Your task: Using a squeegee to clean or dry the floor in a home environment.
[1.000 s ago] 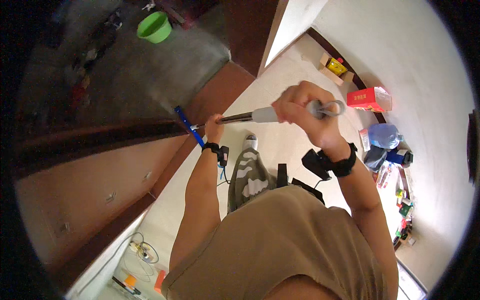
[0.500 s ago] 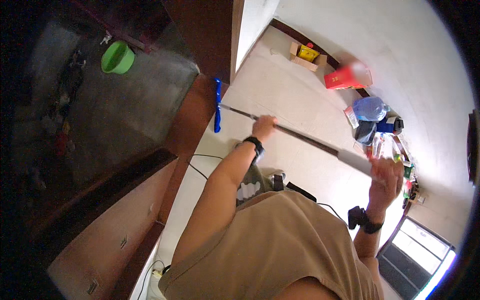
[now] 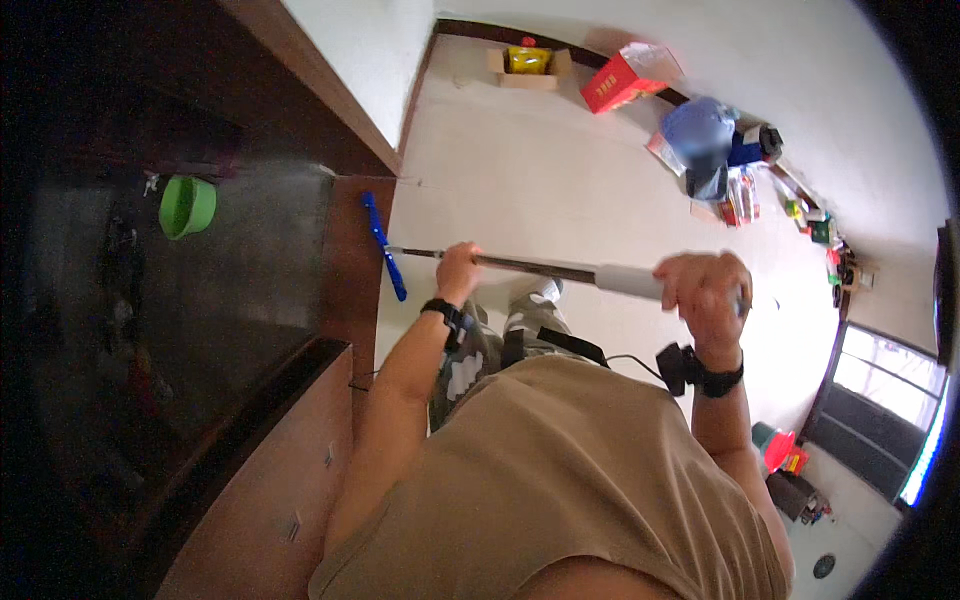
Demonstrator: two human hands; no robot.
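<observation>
Both of my hands grip a long-handled mop [image 3: 540,267] with a narrow blue head, a dark metal pole and a pale grey grip. My left hand [image 3: 459,274] is wrapped round the pole closer to the head. On the right, my right hand [image 3: 706,296] closes over the end of the grey grip; motion blurs it a little. The blue mop head [image 3: 382,246] lies at the edge between the pale floor [image 3: 580,215] and a brown threshold strip [image 3: 352,290]. Below the pole, my shoes and camouflage trousers show in part.
Along the far wall stand a cardboard box [image 3: 530,79] with a yellow packet, a red box [image 3: 625,80], a blue rounded container [image 3: 697,128] and several smaller things. Left of the threshold is a dark floor with a green bucket [image 3: 188,207]. A drawer cabinet [image 3: 285,480] stands at lower left.
The view has turned and shifted. The pole now lies nearer level, and my right hand is farther left and higher in the picture. Both hands still hold the mop.
</observation>
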